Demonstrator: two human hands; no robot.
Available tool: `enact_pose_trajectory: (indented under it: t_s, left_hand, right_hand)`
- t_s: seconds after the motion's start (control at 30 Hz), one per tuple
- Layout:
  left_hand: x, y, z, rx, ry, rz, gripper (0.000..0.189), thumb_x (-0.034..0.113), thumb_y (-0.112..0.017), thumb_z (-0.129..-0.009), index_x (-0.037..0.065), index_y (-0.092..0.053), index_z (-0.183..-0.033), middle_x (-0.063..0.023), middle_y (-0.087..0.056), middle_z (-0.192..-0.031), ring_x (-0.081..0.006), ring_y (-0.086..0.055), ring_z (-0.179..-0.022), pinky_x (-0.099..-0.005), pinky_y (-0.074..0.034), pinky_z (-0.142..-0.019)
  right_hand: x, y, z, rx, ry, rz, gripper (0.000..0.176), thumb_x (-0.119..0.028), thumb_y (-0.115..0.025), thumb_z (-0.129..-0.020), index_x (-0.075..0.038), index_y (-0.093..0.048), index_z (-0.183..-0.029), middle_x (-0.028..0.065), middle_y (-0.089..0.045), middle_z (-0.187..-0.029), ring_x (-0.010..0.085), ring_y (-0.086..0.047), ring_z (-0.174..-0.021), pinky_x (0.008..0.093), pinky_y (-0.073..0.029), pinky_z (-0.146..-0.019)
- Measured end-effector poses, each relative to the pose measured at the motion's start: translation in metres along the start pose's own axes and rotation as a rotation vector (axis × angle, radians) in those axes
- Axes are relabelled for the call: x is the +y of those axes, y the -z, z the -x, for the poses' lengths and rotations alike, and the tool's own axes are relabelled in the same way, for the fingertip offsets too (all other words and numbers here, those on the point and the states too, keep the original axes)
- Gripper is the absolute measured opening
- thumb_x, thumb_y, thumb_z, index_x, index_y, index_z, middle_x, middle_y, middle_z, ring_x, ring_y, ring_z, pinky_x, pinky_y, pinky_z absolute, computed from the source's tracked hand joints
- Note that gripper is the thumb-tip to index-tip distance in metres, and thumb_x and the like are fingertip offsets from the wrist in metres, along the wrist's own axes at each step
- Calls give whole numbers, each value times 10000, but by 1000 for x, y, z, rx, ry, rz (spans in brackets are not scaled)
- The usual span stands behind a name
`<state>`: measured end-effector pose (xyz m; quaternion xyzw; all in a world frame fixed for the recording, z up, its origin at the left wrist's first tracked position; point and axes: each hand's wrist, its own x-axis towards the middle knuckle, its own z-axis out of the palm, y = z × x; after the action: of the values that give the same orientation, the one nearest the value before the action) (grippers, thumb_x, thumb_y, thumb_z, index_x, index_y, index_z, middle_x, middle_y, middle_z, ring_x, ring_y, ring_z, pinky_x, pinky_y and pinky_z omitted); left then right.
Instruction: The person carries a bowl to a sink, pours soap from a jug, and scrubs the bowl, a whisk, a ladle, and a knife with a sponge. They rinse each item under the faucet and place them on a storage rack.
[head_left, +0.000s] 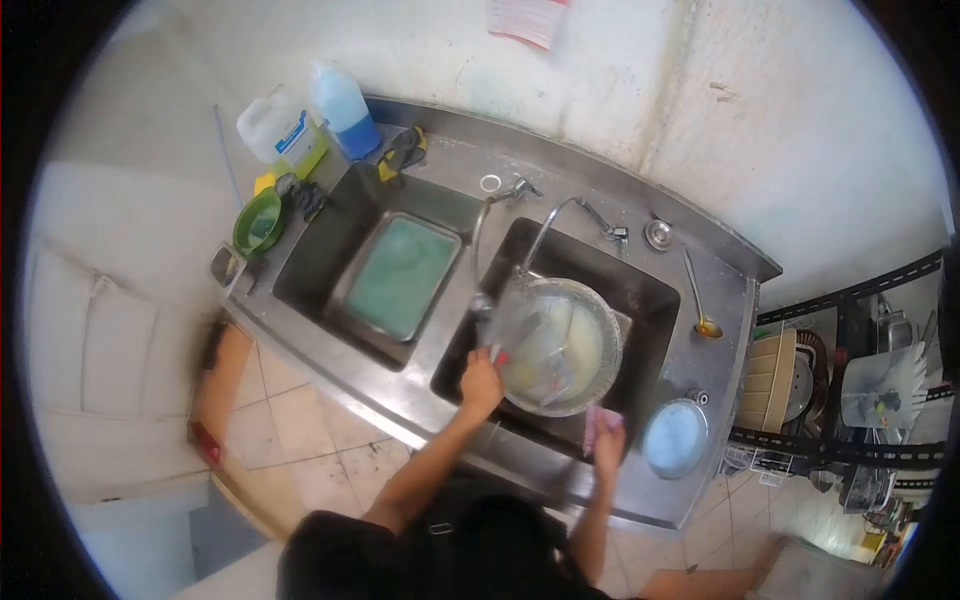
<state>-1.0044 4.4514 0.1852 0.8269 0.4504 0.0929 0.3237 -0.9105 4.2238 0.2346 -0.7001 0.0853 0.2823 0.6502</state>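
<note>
We observe a steel counter [725, 300] with two sinks, set against a white wall. The left hand [482, 385] is at the near-left rim of a metal bowl [590, 345] that stands in the right sink [650, 290]. Its grip is closed on the edge of a clear bag [525, 335], which lies over the left part of the bowl below the curved tap [560, 215]. Something small and red shows just above the fingers; we cannot tell what it is.

The right hand [607, 445] is at the front rim of the same sink, its grip closed on a pink cloth [597, 420], near the bowl but apart from it. Just to its right a round lid [675, 438] with a bluish face rests on the counter. A ladle [697, 295] lies along the counter behind the lid.

The left sink [320, 250] holds a tray [400, 278] of green water. At the far left corner stand a white jug [278, 128] with a blue and green label and a bottle [343, 105] of blue liquid (no writing on either can be read at this size). A green bowl [258, 222] sits beside the jug at the counter's edge. A paper [525, 20] hangs on the wall; its print is illegible. A rack [775, 380] stands to the right of the counter.
</note>
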Motion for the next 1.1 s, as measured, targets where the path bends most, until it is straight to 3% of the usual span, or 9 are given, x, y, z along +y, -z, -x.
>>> enact_pose_trajectory:
  t_s: [0.33,0.4,0.43,0.63,0.83,0.9,0.97,1.03,1.1]
  left_hand:
    - [14,-44,-82,47,77,-95,290,170,-557,-792,-7,-526,-1019,-220,-547,-1080,-401,-592,-912,-466,-494,-748]
    - [0,-85,-121,103,117,303,273,176,-558,-783,-14,-560,-979,-214,-603,-991,-362,-630,-812,-447,-504,-704]
    - [2,-89,-139,-91,305,517,261,150,-525,-789,-8,-575,-991,-194,-630,-899,-314,-622,-648,-434,-506,-627]
    - [-10,-106,-186,-534,563,1320,370,406,-566,-869,38,-565,-830,-71,-578,-691,-185,-542,-522,-338,-504,-495]
    - [-36,-144,-207,-617,483,1360,316,326,-612,-857,11,-598,-883,-68,-577,-721,-223,-593,-622,-326,-537,-569]
    - [18,-89,-173,-465,256,238,309,233,-617,-830,-57,-590,-934,-116,-602,-744,-276,-621,-715,-360,-536,-670]
    - [-24,-110,-175,-258,-335,-437,443,134,-600,-791,-139,-484,-1121,-214,-626,-825,-327,-637,-786,-396,-514,-752]
    - [-14,-97,-129,43,-328,-412,620,96,-594,-763,-164,-327,-1258,-283,-614,-889,-382,-625,-844,-421,-495,-778]
    - [41,-47,-76,-130,-319,-338,621,88,-572,-776,-164,-294,-1272,-291,-609,-906,-393,-617,-864,-424,-489,-789]
  right_hand:
    - [18,23,0,-43,-39,-50,208,-258,-592,-890,-52,-580,-908,-10,-545,-621,72,-460,-454,221,-321,-367]
    - [27,20,-3,87,49,7,204,-250,-599,-886,-48,-591,-906,-12,-554,-636,67,-482,-489,222,-343,-398]
    - [35,25,-4,48,8,-17,202,-247,-601,-885,-46,-593,-901,-11,-560,-645,68,-487,-498,224,-352,-411]
    - [32,35,14,76,-66,-79,198,-232,-585,-894,-44,-606,-836,-10,-557,-653,78,-478,-512,237,-373,-446]
    - [22,38,33,72,-1,-173,175,-230,-582,-894,-62,-621,-871,-23,-556,-659,58,-475,-524,217,-367,-447]
    - [27,41,34,81,-10,-124,179,-233,-583,-895,-60,-628,-901,-24,-551,-649,50,-468,-513,211,-354,-431]
    - [21,38,39,121,-23,-157,178,-227,-578,-897,-55,-628,-904,-19,-545,-635,54,-461,-496,217,-350,-418]
    - [27,40,36,146,-29,-186,178,-220,-573,-900,-50,-627,-907,-13,-539,-621,57,-453,-478,223,-346,-406]
    - [46,46,28,93,8,-186,201,-231,-573,-902,-39,-628,-922,-6,-530,-603,73,-450,-454,234,-348,-384]
